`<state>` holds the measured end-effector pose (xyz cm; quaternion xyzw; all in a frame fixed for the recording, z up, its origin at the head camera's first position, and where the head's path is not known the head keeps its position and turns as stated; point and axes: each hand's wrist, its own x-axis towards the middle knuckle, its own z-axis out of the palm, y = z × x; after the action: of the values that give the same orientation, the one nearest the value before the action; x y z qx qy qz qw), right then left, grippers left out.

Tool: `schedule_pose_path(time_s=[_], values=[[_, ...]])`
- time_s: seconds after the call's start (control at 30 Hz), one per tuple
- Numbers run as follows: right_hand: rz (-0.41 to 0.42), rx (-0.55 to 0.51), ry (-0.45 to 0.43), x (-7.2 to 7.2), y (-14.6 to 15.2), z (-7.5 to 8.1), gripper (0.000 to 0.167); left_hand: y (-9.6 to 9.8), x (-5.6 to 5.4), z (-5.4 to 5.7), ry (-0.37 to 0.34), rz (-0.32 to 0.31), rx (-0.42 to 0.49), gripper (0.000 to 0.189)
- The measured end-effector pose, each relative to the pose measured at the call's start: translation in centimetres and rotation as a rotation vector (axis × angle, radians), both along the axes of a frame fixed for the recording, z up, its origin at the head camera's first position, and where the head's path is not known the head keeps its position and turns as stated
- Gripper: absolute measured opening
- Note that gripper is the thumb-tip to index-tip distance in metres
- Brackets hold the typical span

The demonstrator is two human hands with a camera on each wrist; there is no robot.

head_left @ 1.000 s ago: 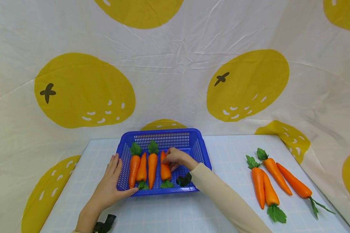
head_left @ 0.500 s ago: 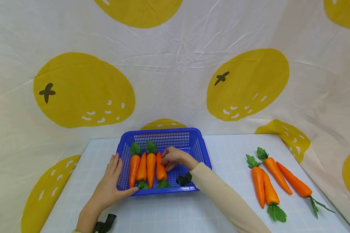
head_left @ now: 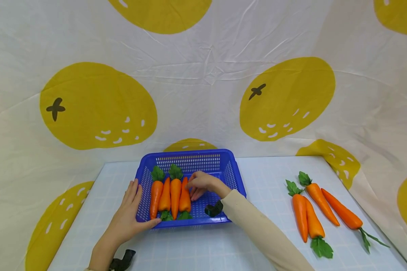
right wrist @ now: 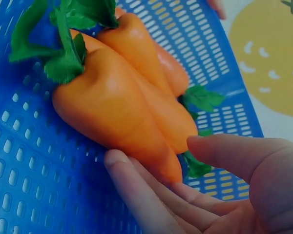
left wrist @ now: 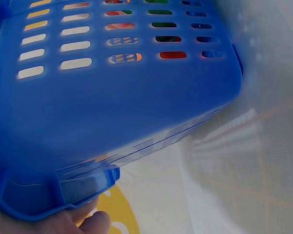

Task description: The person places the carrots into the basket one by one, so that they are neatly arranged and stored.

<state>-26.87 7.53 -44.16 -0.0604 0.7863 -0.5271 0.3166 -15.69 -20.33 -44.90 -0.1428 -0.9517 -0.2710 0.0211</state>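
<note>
A blue plastic basket [head_left: 196, 223] holds several orange carrots with green leaves, laid side by side in its left half, some tip up and some leaves up. My right hand [head_left: 203, 183] reaches inside to the rightmost carrot [head_left: 184, 201]. In the right wrist view its nearly straight fingers [right wrist: 136, 195] touch that carrot's side, and the thumb [right wrist: 219, 151] lies over by the tips, apart from the fingers. My left hand [head_left: 129, 212] rests on the basket's left rim with long, straight fingers, its thumb at the front corner. In the left wrist view, fingertips [left wrist: 95, 222] show beside the rim.
Several more carrots [head_left: 314, 220] lie on the table's right side, one with thin stringy leaves [head_left: 367, 239]. The light checked tabletop [head_left: 264, 180] runs around the basket. Behind it hangs a white cloth [head_left: 203, 109] printed with yellow fruit.
The rightmost carrot has slid left against its neighbour, and its leafy end has swung left, so it lies straighter. My right hand moved slightly left with it. The left hand has stayed put.
</note>
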Motion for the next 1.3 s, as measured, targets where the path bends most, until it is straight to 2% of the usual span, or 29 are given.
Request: schedule_pose_path(time_s=[0.47,0.67,0.87,0.97,1.07,1.2,1.3], values=[[-0.013,0.037,0.024,0.0,0.0,0.3,0.021,0.0,0.0,0.2,-0.001,0.000,0.009,0.124],[-0.030,0.070,0.072,0.1,0.0,0.4,0.021,0.0,0.1,0.2,-0.007,0.004,0.009,0.124],[-0.051,0.077,0.157,0.2,0.1,0.8,0.020,0.1,0.0,0.3,-0.006,0.005,-0.001,0.125],[-0.055,0.017,0.169,0.2,0.2,1.2,0.024,0.1,0.0,0.2,-0.005,0.005,-0.002,0.124],[-0.056,-0.087,0.140,0.5,0.4,1.9,0.028,0.1,0.0,0.2,-0.011,0.006,0.005,0.124],[-0.069,-0.221,0.116,1.3,0.8,3.5,0.027,0.1,0.0,0.3,-0.015,0.003,0.020,0.124],[-0.075,-0.274,0.138,2.0,1.3,4.9,0.026,0.0,0.0,0.3,-0.010,-0.001,0.024,0.123]])
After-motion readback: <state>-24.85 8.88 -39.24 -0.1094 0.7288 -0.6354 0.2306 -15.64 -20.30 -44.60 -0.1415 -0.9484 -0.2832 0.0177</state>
